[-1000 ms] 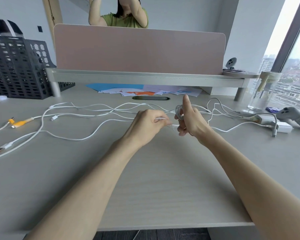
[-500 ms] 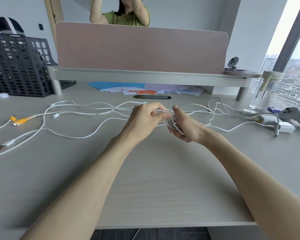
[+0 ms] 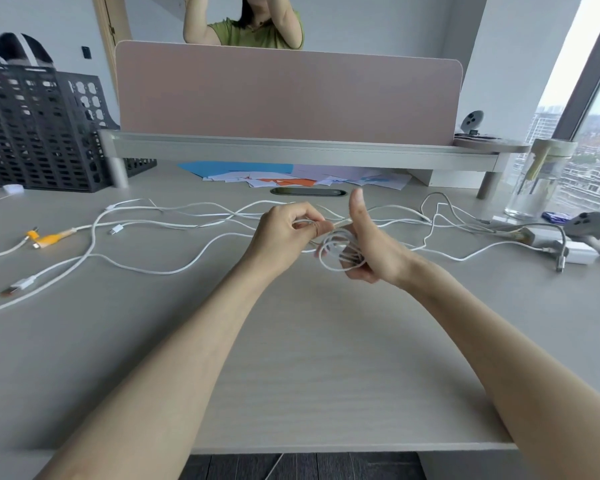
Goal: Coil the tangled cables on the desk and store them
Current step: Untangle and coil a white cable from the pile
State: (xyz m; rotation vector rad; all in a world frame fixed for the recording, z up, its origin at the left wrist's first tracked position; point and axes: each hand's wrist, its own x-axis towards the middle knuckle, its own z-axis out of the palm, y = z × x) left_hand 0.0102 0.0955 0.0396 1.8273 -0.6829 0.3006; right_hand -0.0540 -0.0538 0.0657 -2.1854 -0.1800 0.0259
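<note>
Head cam, only view. Centre of frame, just above the desk [image 3: 291, 358]: both hands close together, w/ a small coil [image 3: 340, 252] of white cable between them. Right hand [image 3: 371, 251] has thumb stuck straight up, fingers curled in, coil loops sitting round those fingers, so it holds the coil. Left hand [image 3: 284, 233], just left of it, fingers bent tight, pinches a strand that leads into the coil.

Loose white cables [image 3: 174, 225] sprawl across the desk from far left to far right, crossing each other behind the hands. Left side: yellow-plug cable [image 3: 49, 237], and lower down a USB plug [image 3: 14, 287]. Right edge: white adapter [image 3: 579, 256], grey handheld gadget [image 3: 596, 230], can't tell what exactly.

Back of frame: pink divider [image 3: 284, 95] over a grey shelf riser [image 3: 291, 150], coloured papers [image 3: 284, 176] under it. Black mesh crate [image 3: 39, 133] upper left, glass jar [image 3: 537, 181] upper right by the window. A person in a green top [image 3: 253, 29] behind the divider, top centre.
</note>
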